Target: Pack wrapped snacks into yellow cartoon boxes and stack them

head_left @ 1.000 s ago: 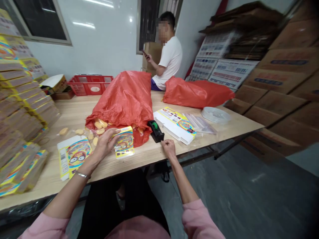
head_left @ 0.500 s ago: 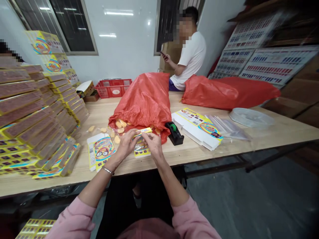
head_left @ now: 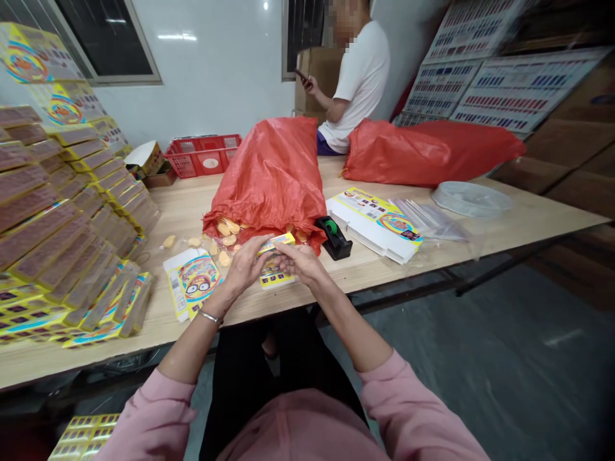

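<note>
Between my hands a small yellow printed box [head_left: 284,240] stands at the near side of the table. My left hand [head_left: 246,264] is closed around its left side, thumb and fingers against it. My right hand [head_left: 306,264] holds the right side, its fingers partly curled in front of the box. They hide much of the box. To the left lies a flat printed carton [head_left: 195,282] with a cartoon face. Behind my hands, wrapped yellow pieces [head_left: 224,258] spill from the mouth of a red sack [head_left: 273,169].
Tall stacks of yellow boxes [head_left: 62,243] fill the table's left side. Right of my hands are a tape dispenser [head_left: 336,240], flat cartons [head_left: 375,221], clear bags [head_left: 427,219] and a round plastic lid [head_left: 473,197]. A red basket [head_left: 204,155], another red sack [head_left: 427,152] and a person [head_left: 358,73] are behind.
My view has tilted down and shifted a little. My right-hand fingers have moved from a pinch at the box's top to lower on its front; my left hand stays on it.
</note>
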Demonstrator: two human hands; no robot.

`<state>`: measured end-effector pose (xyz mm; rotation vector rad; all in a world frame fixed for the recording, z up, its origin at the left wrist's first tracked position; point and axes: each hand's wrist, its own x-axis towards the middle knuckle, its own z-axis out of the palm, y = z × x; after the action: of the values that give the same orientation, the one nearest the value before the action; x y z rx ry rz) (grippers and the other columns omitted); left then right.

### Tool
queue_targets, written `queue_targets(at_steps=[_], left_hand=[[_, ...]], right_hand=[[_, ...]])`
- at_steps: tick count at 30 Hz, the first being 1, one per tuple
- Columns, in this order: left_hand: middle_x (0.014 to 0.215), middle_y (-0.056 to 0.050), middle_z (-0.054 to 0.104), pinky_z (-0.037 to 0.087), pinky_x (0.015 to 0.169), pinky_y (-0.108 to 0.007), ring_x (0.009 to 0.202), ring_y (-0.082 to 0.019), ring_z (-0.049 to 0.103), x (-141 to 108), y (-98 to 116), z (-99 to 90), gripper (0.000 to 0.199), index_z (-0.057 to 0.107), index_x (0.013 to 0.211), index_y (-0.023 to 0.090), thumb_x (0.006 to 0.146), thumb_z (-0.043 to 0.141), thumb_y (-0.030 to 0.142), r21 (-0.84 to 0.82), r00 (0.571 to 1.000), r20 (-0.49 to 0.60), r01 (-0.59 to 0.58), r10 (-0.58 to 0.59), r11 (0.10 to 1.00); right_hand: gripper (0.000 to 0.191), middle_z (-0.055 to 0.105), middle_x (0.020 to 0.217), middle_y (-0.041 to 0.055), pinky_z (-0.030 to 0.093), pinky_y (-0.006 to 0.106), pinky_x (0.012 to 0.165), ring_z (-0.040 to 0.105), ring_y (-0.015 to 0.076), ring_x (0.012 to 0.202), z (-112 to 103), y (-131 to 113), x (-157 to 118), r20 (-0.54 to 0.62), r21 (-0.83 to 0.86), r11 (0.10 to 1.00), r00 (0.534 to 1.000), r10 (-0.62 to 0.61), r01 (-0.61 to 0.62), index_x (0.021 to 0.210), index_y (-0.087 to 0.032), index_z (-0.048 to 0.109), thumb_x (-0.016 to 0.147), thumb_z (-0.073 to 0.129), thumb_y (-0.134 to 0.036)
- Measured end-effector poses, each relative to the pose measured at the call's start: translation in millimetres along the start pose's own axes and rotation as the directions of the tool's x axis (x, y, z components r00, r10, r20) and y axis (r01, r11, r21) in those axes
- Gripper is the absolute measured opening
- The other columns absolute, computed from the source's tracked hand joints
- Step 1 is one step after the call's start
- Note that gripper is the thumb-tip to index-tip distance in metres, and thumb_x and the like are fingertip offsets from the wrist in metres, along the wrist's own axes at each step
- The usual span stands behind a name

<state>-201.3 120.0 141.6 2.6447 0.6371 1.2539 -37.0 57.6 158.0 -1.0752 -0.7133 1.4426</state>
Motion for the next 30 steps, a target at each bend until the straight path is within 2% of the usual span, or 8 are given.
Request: queue_targets(at_steps=[3, 7, 13, 16, 20, 25, 28, 30], left_hand=[[0.113, -0.011, 0.064, 0.052, 0.090, -0.034, 0.106, -0.020, 0.062, 3, -1, -3.1, 0.031, 0.059, 0.126, 0.019, 0.097, 0.050, 0.026, -0.028, 0.998, 0.042, -0.039, 0.041, 0.999], [0.113, -0.010, 0.064, 0.052, 0.088, -0.033, 0.104, -0.019, 0.062, 6, -5, -5.0, 0.030, 0.062, 0.124, 0.019, 0.097, 0.051, 0.027, -0.065, 0.996, 0.077, -0.030, 0.035, 0.997], [0.111, -0.009, 0.067, 0.051, 0.093, -0.038, 0.105, -0.021, 0.063, 10, -11, -13.5, 0.030, 0.066, 0.119, 0.020, 0.095, 0.053, 0.033, -0.104, 0.995, 0.048, 0.090, -0.085, 0.991], [0.115, -0.010, 0.068, 0.052, 0.093, -0.040, 0.107, -0.024, 0.064, 8, -15, -23.8, 0.034, 0.066, 0.117, 0.019, 0.092, 0.057, 0.040, -0.174, 0.964, 0.018, 0.264, -0.265, 0.949], [0.135, -0.015, 0.059, 0.051, 0.098, -0.043, 0.121, -0.027, 0.059, -8, -20, -39.1, 0.044, 0.053, 0.135, 0.017, 0.097, 0.047, 0.039, -0.159, 0.907, 0.015, 0.418, -0.422, 0.894], [0.159, -0.012, 0.031, 0.015, 0.117, -0.064, 0.151, -0.032, 0.010, -55, -7, -51.5, 0.048, 0.045, 0.142, 0.026, 0.095, 0.045, 0.013, 0.207, 0.985, 0.165, -0.089, 0.054, 0.974], [0.143, -0.009, 0.055, 0.011, 0.119, -0.063, 0.143, -0.026, 0.036, -82, 7, -62.3, 0.053, 0.044, 0.142, 0.028, 0.094, 0.042, 0.005, 0.221, 0.918, 0.331, -0.302, 0.220, 0.927], [0.129, -0.009, 0.066, 0.027, 0.117, -0.055, 0.127, -0.023, 0.056, -95, 15, -76.3, 0.046, 0.047, 0.139, 0.024, 0.095, 0.044, 0.011, 0.227, 0.950, 0.255, -0.241, 0.181, 0.944]], right_hand=[[0.032, 0.069, 0.062, 0.0038, 0.046, 0.015, 0.045, 0.057, 0.0067, 0.046, -2, 2, -1, 0.045, -0.054, 0.998, 0.999, 0.023, -0.020, 0.079, -0.011, 0.069, 0.081, 0.073, -0.043], [0.053, 0.061, 0.049, 0.0045, 0.039, 0.021, 0.038, 0.049, 0.0096, 0.038, -7, 14, 9, -0.130, -0.371, 0.929, 0.991, -0.044, -0.008, 0.061, -0.014, 0.064, 0.083, 0.062, -0.062], [0.038, 0.068, 0.073, 0.0083, 0.052, 0.039, 0.075, 0.066, 0.0289, 0.086, -35, 40, 19, -0.265, -0.832, 0.554, 0.871, -0.414, 0.010, 0.066, -0.020, 0.063, 0.060, 0.085, -0.050], [0.063, 0.067, 0.114, 0.0117, 0.051, 0.042, 0.088, 0.063, 0.0299, 0.106, -47, 47, 15, -0.163, -0.750, 0.631, 0.868, -0.468, 0.199, 0.108, -0.019, 0.064, 0.054, 0.088, -0.042], [0.060, 0.071, 0.107, 0.0097, 0.055, 0.037, 0.079, 0.069, 0.0256, 0.092, -46, 43, 2, 0.160, -0.346, 0.909, 0.969, -0.186, 0.232, 0.111, -0.017, 0.064, 0.065, 0.080, -0.052], [0.055, 0.074, 0.086, 0.0099, 0.055, 0.035, 0.074, 0.070, 0.0238, 0.076, -31, 43, -22, 0.205, -0.117, 0.992, 0.979, -0.022, 0.047, 0.097, -0.012, 0.069, 0.065, 0.081, -0.055], [0.052, 0.074, 0.087, 0.0099, 0.056, 0.035, 0.076, 0.070, 0.0221, 0.077, -32, 47, -21, 0.300, -0.196, 0.979, 0.954, 0.001, 0.060, 0.101, -0.012, 0.070, 0.083, 0.061, -0.060], [0.046, 0.074, 0.090, 0.0103, 0.055, 0.035, 0.081, 0.070, 0.0209, 0.082, -41, 45, -7, 0.202, -0.409, 0.891, 0.972, -0.123, 0.198, 0.099, -0.014, 0.070, 0.094, 0.047, -0.052]])
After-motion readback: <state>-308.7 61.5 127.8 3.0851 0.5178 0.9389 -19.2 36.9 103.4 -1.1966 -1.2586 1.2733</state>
